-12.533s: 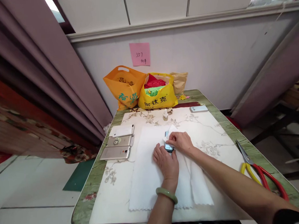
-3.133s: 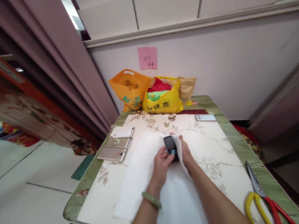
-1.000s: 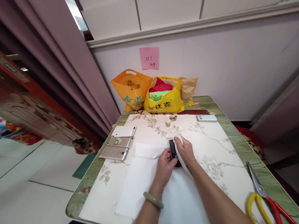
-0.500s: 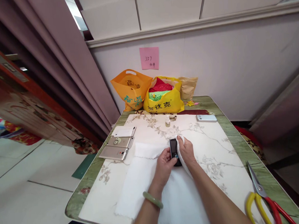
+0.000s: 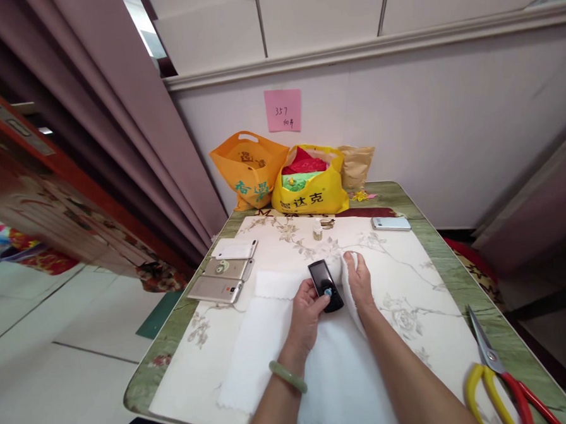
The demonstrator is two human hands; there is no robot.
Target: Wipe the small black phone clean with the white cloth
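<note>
My left hand (image 5: 308, 309) is closed around the lower left side of a black mobile phone (image 5: 322, 278), thumb on its keypad. The phone is tilted, its dark screen facing up. Just to the right, my right hand (image 5: 360, 282) grips a raised edge of a white cloth (image 5: 271, 339), apart from the phone. The rest of the cloth lies spread over the table under both forearms. A green bangle (image 5: 288, 377) circles my left wrist.
Three phones (image 5: 215, 289) lie in a row at the left, and a silvery phone (image 5: 390, 223) at the far right. A small bottle (image 5: 317, 230) stands behind my hands. Large scissors (image 5: 494, 359) lie at the right edge. An orange bag (image 5: 250, 169) and a yellow bag (image 5: 311, 198) stand at the back.
My right hand has drawn the cloth edge off the phone, slightly to the right. The phone has tipped left in my left hand, showing more of its face.
</note>
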